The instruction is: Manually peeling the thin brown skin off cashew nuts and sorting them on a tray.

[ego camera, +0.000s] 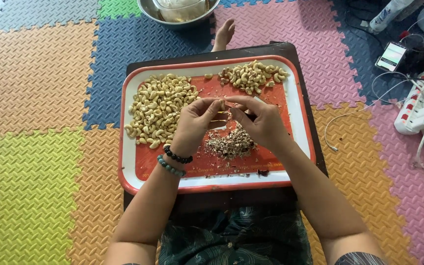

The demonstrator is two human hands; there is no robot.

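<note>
Hands [197,122] [263,122] over red tray [300,122] — both grips pinching one cashew [223,104], husk pile [230,142] beneath.

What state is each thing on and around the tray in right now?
Left hand: fingers pinched on a cashew above the tray.
Right hand: fingertips meet the left hand's at the same cashew.
Tray: flat on a dark board, holding nuts and scraps.
Big pile: heaped at tray's left.
Small pile: heaped at the far edge.
Skins: loose heap under the hands.
Bowl: on the mat, contents unclear.
Phone: screen lit.
</note>
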